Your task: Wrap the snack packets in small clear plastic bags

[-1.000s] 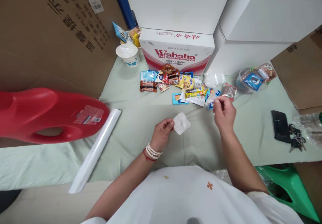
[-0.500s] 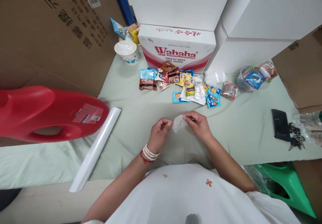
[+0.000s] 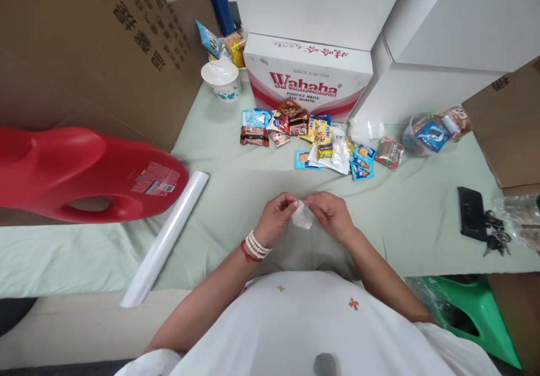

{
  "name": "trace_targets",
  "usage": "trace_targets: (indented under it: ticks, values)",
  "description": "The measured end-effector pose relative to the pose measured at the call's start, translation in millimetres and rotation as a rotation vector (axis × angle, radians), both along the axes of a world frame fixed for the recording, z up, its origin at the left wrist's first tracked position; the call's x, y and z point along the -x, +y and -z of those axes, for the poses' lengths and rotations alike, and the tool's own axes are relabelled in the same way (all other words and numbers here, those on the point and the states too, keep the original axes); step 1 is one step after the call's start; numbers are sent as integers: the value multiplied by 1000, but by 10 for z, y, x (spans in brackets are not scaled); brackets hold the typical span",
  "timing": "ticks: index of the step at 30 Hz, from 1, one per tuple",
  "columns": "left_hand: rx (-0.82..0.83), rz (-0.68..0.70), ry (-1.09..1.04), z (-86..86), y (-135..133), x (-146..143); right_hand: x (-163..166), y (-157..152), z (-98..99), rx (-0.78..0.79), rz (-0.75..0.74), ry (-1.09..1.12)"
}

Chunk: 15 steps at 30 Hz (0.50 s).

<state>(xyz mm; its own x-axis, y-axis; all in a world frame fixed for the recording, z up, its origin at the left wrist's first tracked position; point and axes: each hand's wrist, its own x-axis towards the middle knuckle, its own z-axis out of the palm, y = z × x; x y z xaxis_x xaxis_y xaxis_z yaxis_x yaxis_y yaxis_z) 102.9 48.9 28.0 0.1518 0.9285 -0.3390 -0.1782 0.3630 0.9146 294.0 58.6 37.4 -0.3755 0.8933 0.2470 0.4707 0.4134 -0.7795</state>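
Note:
A small translucent white plastic bag hangs between my two hands, above the pale green cloth on the table. My left hand, with a beaded bracelet and a red cord at the wrist, pinches its left upper edge. On the other side my right hand pinches the right upper edge, fingers closed. Whether anything is inside the bag I cannot tell. Beyond my hands lies a pile of small snack packets, with blue packets at its right end.
Left are a red plastic stool and a white film roll. Behind stand a paper cup and a Wahaha carton. Right are a plastic tub of snacks, a black phone-like object and keys.
My hands have come closer together, and the plastic bag now hangs lower between the fingertips. The whole view has shifted slightly.

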Motion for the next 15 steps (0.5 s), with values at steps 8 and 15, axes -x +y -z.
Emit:
trace_targets:
  ticks: [8, 15]
  values:
    - [135, -361, -190, 87, 22, 97, -128, -215, -32, -147, 81, 14]
    - [72, -429, -209, -24, 45, 200, -425, -405, -28, -33, -86, -27]
